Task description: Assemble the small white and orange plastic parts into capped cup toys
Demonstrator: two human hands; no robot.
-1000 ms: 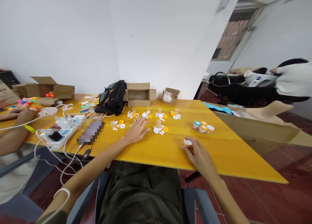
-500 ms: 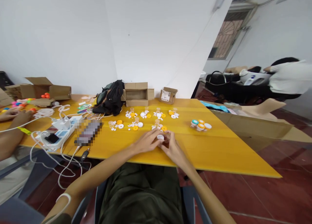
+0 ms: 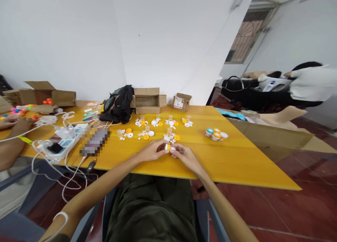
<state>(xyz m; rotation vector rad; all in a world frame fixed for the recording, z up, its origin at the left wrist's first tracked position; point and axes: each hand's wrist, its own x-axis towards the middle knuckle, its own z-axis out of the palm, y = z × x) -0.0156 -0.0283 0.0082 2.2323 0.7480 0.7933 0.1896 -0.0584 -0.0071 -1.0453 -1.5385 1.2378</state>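
Between my hands, just above the table's near part, a small clear plastic jar with a yellow-and-white lid point(image 3: 167, 147) lies on its side. My left hand point(image 3: 154, 150) is closed round the lid end. The fingers of my right hand point(image 3: 186, 157) pinch the clear body end, partly covering it. Just beyond my hands are a clear cup point(image 3: 169, 131), a yellow disc point(image 3: 177, 138) and small white parts. Off to the right stands a cluster of several lidded jars point(image 3: 216, 134) with teal, yellow and white tops.
More sets of clear cups, yellow discs point(image 3: 146, 137) and white pieces lie in rows farther back. A black bag point(image 3: 118, 105) and cardboard boxes point(image 3: 147, 101) stand against the wall. At left are a power strip point(image 3: 65, 142), cables, a blurred-out device point(image 3: 94, 142) and another person's arm point(image 3: 18, 136).
The jar has turned from white lid facing up to lying sideways, with its yellow ring now showing. My right hand has shifted slightly, its fingers now at the jar's clear end.
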